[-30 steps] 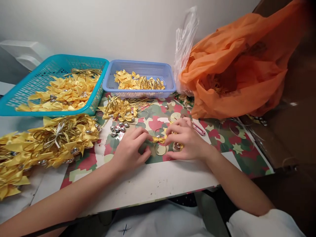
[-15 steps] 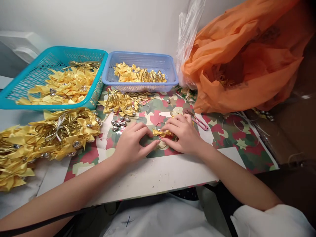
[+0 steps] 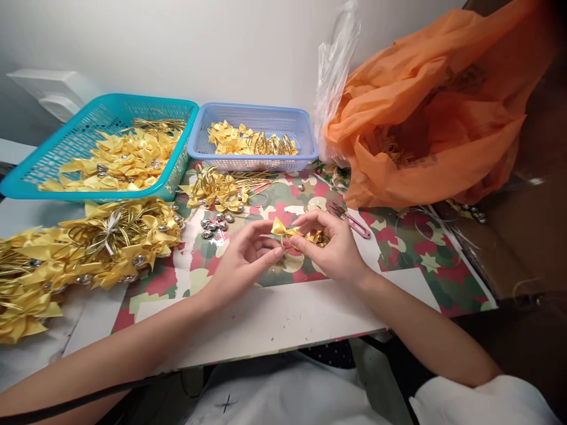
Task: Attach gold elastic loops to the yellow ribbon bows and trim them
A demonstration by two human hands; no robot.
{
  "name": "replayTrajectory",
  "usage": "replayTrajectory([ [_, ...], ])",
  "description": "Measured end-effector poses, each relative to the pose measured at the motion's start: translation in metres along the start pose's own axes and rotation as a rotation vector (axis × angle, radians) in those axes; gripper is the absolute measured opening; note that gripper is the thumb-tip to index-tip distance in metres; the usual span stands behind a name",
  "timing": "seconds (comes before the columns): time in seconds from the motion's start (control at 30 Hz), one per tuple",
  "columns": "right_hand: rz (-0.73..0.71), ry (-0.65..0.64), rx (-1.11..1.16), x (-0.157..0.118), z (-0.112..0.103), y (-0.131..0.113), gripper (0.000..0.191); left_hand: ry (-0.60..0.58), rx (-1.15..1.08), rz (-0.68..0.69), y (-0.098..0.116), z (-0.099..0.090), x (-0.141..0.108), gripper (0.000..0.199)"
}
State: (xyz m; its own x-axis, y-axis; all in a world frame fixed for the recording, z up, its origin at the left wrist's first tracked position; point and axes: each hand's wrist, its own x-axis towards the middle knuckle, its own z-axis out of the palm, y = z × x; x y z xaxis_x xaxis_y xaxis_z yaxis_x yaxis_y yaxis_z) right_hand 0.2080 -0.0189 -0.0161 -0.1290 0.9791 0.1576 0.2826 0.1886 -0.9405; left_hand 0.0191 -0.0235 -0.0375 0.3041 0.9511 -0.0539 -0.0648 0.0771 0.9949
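Observation:
Between my hands, just above the patterned paper, is a yellow ribbon bow (image 3: 278,226) with a loop of thin gold cord (image 3: 292,260) hanging below it. My right hand (image 3: 332,245) is closed on the bow, thumb in front and fingers behind. My left hand (image 3: 248,254) is curled at the bow's left end, its index finger behind the ribbon and its thumb by the cord loop. Part of the bow is hidden by my right fingers. Several small silver bells (image 3: 216,224) lie left of my hands, near a bunch of finished bows (image 3: 217,188).
Turquoise basket (image 3: 66,130) and blue basket (image 3: 254,108) at the back hold yellow bows and gold cords. A heap of tied bows (image 3: 110,236) lies left. Pink-handled snips (image 3: 358,226) lie beyond my right hand. An orange bag (image 3: 425,71) stands at the right.
The bow has come up off the paper and turned, and its gold cord loop now hangs toward me. Both hands have rotated, with their thumbs higher. The camera view has shifted slightly.

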Motion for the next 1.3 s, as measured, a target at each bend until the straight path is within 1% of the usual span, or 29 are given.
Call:
replayTrajectory([
  [0.1,0.014,-0.030,0.049,-0.002,0.003,-0.001,0.006,-0.029,-0.128,-0.125,-0.002,0.001,0.003,0.036],
  [0.17,-0.021,-0.043,-0.011,-0.003,0.006,-0.001,0.004,-0.029,-0.168,-0.149,-0.005,0.000,0.005,0.032],
  [0.23,-0.105,-0.045,-0.132,-0.003,0.004,-0.002,0.004,-0.009,-0.191,-0.148,-0.007,-0.001,0.006,0.028],
  [0.3,-0.186,-0.037,-0.234,0.000,-0.005,-0.005,0.006,0.028,-0.220,-0.158,-0.007,-0.002,0.007,0.026],
  [0.37,-0.204,0.004,-0.290,0.005,-0.024,-0.007,0.009,0.052,-0.274,-0.189,-0.005,-0.002,0.007,0.025],
  [0.4,-0.182,0.058,-0.319,0.008,-0.037,-0.008,0.011,0.058,-0.311,-0.207,-0.004,-0.002,0.007,0.025],
  [0.43,-0.153,0.108,-0.401,0.011,-0.051,-0.007,0.013,0.062,-0.350,-0.220,-0.002,-0.002,0.007,0.026],
  [0.47,-0.103,0.139,-0.529,0.014,-0.065,-0.005,0.016,0.062,-0.387,-0.229,-0.001,-0.002,0.006,0.026],
  [0.5,-0.018,0.112,-0.650,0.017,-0.078,-0.003,0.019,0.058,-0.418,-0.234,0.000,-0.002,0.006,0.026],
  [0.53,0.079,0.049,-0.738,0.019,-0.088,0.000,0.021,0.050,-0.442,-0.236,0.001,-0.003,0.006,0.027],
  [0.6,0.210,-0.033,-0.909,0.023,-0.101,0.008,0.024,0.027,-0.465,-0.241,0.002,-0.003,0.006,0.027],
  [0.67,0.260,-0.081,-1.029,0.024,-0.103,0.016,0.021,0.003,-0.475,-0.249,0.003,-0.003,0.005,0.029],
  [0.77,0.261,-0.109,-1.084,0.025,-0.095,0.024,0.008,-0.031,-0.471,-0.271,0.003,-0.002,0.004,0.034],
  [0.8,0.255,-0.109,-1.091,0.025,-0.093,0.025,0.009,-0.043,-0.463,-0.274,0.002,-0.002,0.004,0.035],
  [0.9,0.225,-0.090,-1.125,0.026,-0.090,0.024,0.021,-0.077,-0.436,-0.244,-0.001,-0.004,0.002,0.034],
  [0.97,0.231,-0.044,-1.091,0.026,-0.090,0.020,0.022,-0.108,-0.410,-0.177,-0.003,-0.006,0.001,0.033],
  [1.03,0.216,0.034,-0.929,0.023,-0.090,0.015,0.019,-0.142,-0.352,-0.090,-0.003,-0.007,-0.001,0.028],
  [1.07,0.178,0.082,-0.810,0.021,-0.089,0.012,0.017,-0.156,-0.309,-0.050,-0.003,-0.008,-0.003,0.026],
  [1.13,0.040,0.147,-0.544,0.016,-0.084,0.006,0.015,-0.182,-0.210,0.005,-0.002,-0.008,-0.005,0.019],
  [1.17,-0.035,0.149,-0.425,0.013,-0.080,0.004,0.015,-0.193,-0.168,0.018,-0.001,-0.007,-0.006,0.017],
  [1.2,-0.099,0.124,-0.331,0.010,-0.075,0.001,0.016,-0.203,-0.138,0.025,0.001,-0.007,-0.007,0.014],
  [1.3,-0.222,-0.056,-0.181,0.002,-0.056,-0.004,0.028,-0.215,-0.111,0.008,0.005,-0.005,-0.008,0.010],
])
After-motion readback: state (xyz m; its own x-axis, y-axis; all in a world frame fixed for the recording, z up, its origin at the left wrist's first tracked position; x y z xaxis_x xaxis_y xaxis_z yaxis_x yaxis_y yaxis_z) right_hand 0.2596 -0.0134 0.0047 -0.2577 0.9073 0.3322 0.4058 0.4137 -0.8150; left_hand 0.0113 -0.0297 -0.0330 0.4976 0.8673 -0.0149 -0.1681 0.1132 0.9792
